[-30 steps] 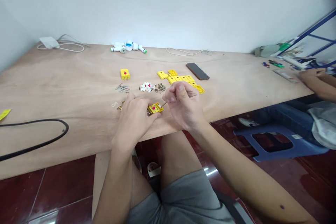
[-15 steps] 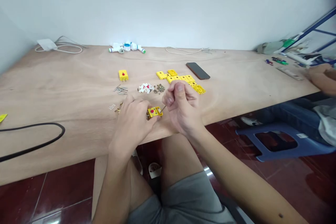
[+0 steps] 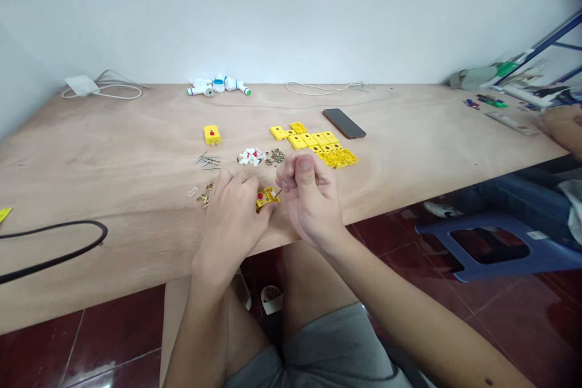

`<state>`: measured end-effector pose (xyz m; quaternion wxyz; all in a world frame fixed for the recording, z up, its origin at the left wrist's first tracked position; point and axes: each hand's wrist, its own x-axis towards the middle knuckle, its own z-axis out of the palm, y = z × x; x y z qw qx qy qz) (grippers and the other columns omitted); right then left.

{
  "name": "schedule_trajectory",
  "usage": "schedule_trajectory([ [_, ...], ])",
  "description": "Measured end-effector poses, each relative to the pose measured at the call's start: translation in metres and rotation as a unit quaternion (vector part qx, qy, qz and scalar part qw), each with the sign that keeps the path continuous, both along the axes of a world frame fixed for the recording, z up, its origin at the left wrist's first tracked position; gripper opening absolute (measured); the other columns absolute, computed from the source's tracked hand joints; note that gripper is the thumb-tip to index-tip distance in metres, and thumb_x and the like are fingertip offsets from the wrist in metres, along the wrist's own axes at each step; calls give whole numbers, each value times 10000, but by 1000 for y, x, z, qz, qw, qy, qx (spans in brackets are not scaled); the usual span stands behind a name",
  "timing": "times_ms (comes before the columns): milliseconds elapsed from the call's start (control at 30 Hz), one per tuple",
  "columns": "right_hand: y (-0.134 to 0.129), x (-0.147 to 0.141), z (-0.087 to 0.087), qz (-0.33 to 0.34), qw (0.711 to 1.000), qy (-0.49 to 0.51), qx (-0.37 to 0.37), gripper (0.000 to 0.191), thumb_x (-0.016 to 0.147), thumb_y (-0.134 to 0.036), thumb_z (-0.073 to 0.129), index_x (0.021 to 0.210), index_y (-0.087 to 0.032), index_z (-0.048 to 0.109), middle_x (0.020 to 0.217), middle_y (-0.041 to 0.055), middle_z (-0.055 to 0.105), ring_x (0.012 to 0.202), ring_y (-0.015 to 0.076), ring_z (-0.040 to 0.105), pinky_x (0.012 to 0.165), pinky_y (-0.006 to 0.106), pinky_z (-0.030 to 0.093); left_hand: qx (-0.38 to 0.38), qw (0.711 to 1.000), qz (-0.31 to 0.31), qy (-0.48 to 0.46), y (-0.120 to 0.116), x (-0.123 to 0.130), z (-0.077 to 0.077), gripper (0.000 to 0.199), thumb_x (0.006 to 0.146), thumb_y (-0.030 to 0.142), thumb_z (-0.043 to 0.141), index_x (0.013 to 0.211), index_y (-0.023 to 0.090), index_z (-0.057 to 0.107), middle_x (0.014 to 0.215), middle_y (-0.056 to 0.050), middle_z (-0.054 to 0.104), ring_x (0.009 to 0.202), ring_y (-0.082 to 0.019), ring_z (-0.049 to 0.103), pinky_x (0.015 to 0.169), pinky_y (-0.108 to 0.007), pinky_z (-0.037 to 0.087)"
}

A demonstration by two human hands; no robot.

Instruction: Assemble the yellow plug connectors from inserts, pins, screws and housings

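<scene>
My left hand (image 3: 234,218) is closed on a small open yellow plug (image 3: 266,196), holding it at the table's front edge. A red button and a white part show in the plug. My right hand (image 3: 311,197) is closed in a fist round a thin screwdriver-like tool (image 3: 278,193); only its short metal shaft shows, its tip at the plug's right end. Brass pieces (image 3: 204,199) and a clear plastic piece (image 3: 192,191) lie left of my left hand. Beyond the hands are white and red parts (image 3: 251,156), small metal parts (image 3: 276,157) and metal pins (image 3: 208,161).
Several yellow housings (image 3: 309,140) lie near a phone (image 3: 344,123). A yellow plug with prongs (image 3: 211,134) stands farther left. White tubular parts (image 3: 219,84) and cables sit by the wall. A black cable (image 3: 54,233) loops at left. Another person's hand (image 3: 564,124) rests far right.
My right hand has moved slightly left and down, bringing the tool's shaft closer to the plug. My left hand keeps its hold on the plug. The view has shifted a little.
</scene>
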<state>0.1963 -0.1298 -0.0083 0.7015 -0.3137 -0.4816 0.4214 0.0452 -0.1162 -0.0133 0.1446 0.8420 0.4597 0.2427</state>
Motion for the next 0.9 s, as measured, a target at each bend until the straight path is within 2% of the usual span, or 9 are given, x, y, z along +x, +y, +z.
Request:
schedule_trajectory([
  [33, -2, -1, -2, -18, 1000, -8, 6, 441, 1056, -615, 767, 836, -240, 695, 828, -3, 556, 748, 148, 462, 711, 315, 425, -3, 1000, 9, 0, 0, 2, 0, 107, 1032, 252, 719, 1113, 243, 788, 1171, -113, 782, 1222, -381, 616, 1154, -625, 473],
  [100, -1, 0, 1, 2, 1000, -23, 1, 402, 1057, -618, 762, 893, -250, 755, 847, 4, 570, 759, 155, 465, 726, 323, 445, -13, 1000, 3, 7, 0, 1, 1, 116, 1046, 246, 701, 1115, 238, 794, 1180, -117, 776, 1243, -383, 609, 1162, -619, 471],
  [267, 17, 16, 25, 176, 980, -26, -84, 506, 1053, -713, 687, 1199, -250, 829, 740, -34, 403, 676, 153, 345, 631, 305, 408, -23, 998, -61, 3, -1, -16, 5, 462, 1076, 76, 488, 1395, 269, 762, 1353, -86, 750, 1292, -343, 573, 1201, -568, 468],
  [367, 27, 21, 26, 235, 969, -42, -70, 420, 1047, -641, 753, 1012, -226, 801, 756, -31, 423, 680, 133, 358, 633, 290, 387, -23, 998, -57, 3, -2, -22, 7, 428, 1076, 98, 503, 1370, 264, 767, 1397, -80, 739, 1312, -346, 562, 1203, -555, 477],
  [467, 26, 16, 14, 194, 980, -46, -20, 454, 1050, -603, 781, 831, -214, 697, 805, -16, 498, 677, 119, 385, 636, 297, 379, -16, 999, -35, 11, -2, -17, 6, 335, 1057, 154, 588, 1311, 267, 775, 1353, -92, 754, 1336, -365, 583, 1214, -577, 464],
  [633, 10, 0, -5, 21, 999, -2, 26, 383, 1068, -582, 766, 887, -247, 715, 827, -9, 543, 707, 135, 448, 685, 323, 418, -11, 1000, 25, 9, -4, -3, 3, 214, 1032, 230, 670, 1201, 274, 794, 1209, -104, 786, 1249, -381, 625, 1164, -607, 482],
  [700, 7, 1, -4, 10, 1000, -3, 18, 355, 1056, -589, 780, 924, -259, 757, 830, -6, 555, 717, 142, 446, 699, 329, 432, -9, 1000, 29, 7, -5, -2, 4, 192, 1038, 244, 669, 1179, 277, 795, 1190, -101, 785, 1230, -382, 626, 1150, -609, 488],
  [800, 14, 11, 7, 114, 993, -3, -32, 417, 1011, -678, 788, 1050, -263, 805, 782, -22, 500, 684, 144, 379, 651, 319, 411, -19, 1000, 0, 10, -5, -6, 7, 233, 1052, 216, 633, 1215, 280, 786, 1200, -90, 778, 1220, -372, 621, 1137, -595, 501],
  [900, 27, 24, 19, 264, 961, -10, -83, 477, 1040, -707, 723, 1115, -239, 782, 735, -48, 386, 658, 136, 323, 621, 302, 363, -41, 998, -47, 19, -4, -11, 10, 312, 1051, 128, 552, 1230, 255, 775, 1275, -86, 765, 1258, -358, 615, 1152, -578, 501],
])
